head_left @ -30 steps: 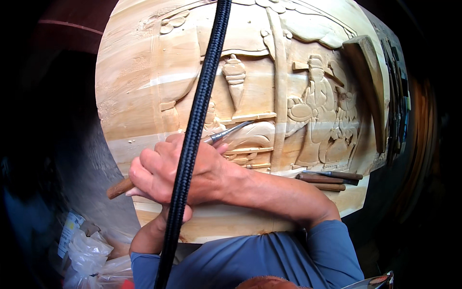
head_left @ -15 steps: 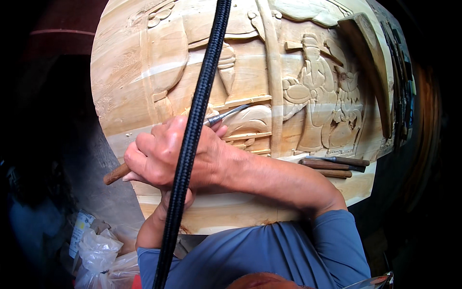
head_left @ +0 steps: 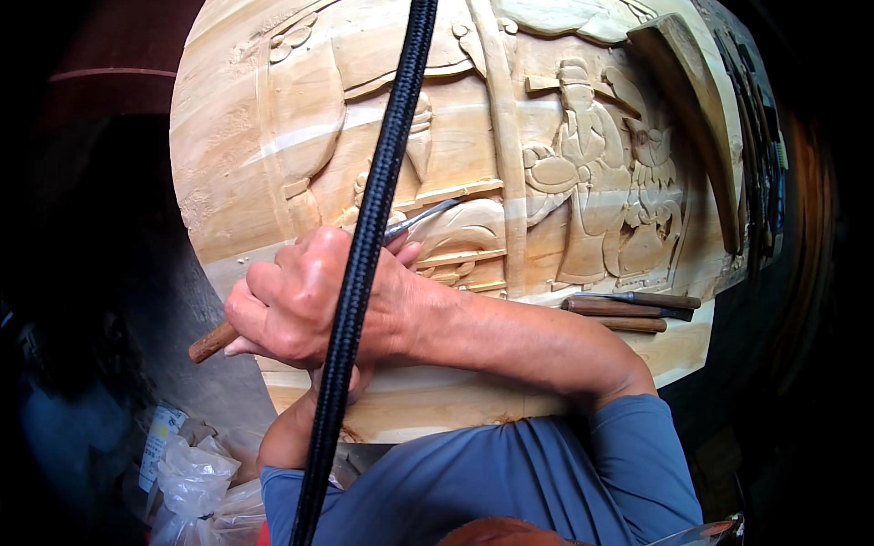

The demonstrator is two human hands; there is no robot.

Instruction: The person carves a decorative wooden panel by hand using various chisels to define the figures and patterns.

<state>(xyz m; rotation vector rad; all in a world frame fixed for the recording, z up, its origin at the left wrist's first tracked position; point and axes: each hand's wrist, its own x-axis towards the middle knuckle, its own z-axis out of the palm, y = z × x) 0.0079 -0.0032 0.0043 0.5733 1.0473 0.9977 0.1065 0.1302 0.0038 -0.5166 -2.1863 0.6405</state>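
A pale wooden panel point(head_left: 218, 155) carries relief carving of figures, curved borders and drapery. My right hand point(head_left: 296, 296) is closed round a wooden-handled chisel point(head_left: 209, 341), whose steel blade angles up-right onto a narrow carved ledge point(head_left: 460, 257) area near the panel's middle. My left hand point(head_left: 361, 378) is mostly hidden beneath the right one; fingertips beside the chisel's shank may be its own, but I cannot tell its grip. A black braided cord point(head_left: 382, 182) crosses the view in front of both hands.
Several spare chisels point(head_left: 628, 309) lie at the panel's lower right. A long curved dark wooden piece point(head_left: 692, 109) rests on the right side, beside a row of tools point(head_left: 760, 155). Clear plastic bags point(head_left: 196, 478) sit at the lower left.
The panel and hands appear higher and a little further left than a second ago, as the view shifted. The right hand keeps its grip, with the blade still near the same carved ledge.
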